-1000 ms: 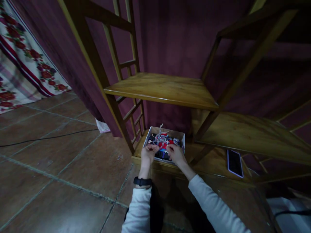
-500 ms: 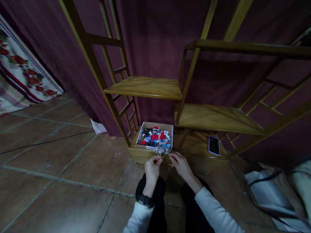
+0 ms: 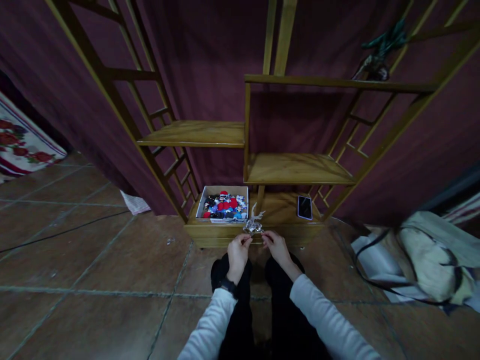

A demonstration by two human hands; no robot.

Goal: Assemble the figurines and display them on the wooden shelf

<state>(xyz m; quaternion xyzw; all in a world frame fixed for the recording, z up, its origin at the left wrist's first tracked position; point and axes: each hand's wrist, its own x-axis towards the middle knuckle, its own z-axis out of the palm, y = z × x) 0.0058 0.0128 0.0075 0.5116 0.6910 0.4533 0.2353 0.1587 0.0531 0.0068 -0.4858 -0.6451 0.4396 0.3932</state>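
Note:
Between my hands is a small shiny, see-through deer figurine (image 3: 253, 227), with branching antlers pointing up. My left hand (image 3: 238, 254) pinches its lower left part. At its right end, the fingertips of my right hand (image 3: 277, 247) are closed on it too. Just beyond the figurine, on the low wooden base of the shelf unit, stands an open cardboard box (image 3: 203, 202) full of small red, blue, black and white figures. The figurine's finer details are too small to make out.
A phone (image 3: 304, 207) lies on the base (image 3: 279, 205) to the right. Above are a left shelf (image 3: 195, 134) and a right shelf (image 3: 300, 169). Bags (image 3: 427, 250) lie on the floor at right. A cable (image 3: 75, 229) crosses the tiles at left.
My view has swung to the right, so the shelf and box appear further left. The figurine is now upright with its antlers showing. Both hands still hold it.

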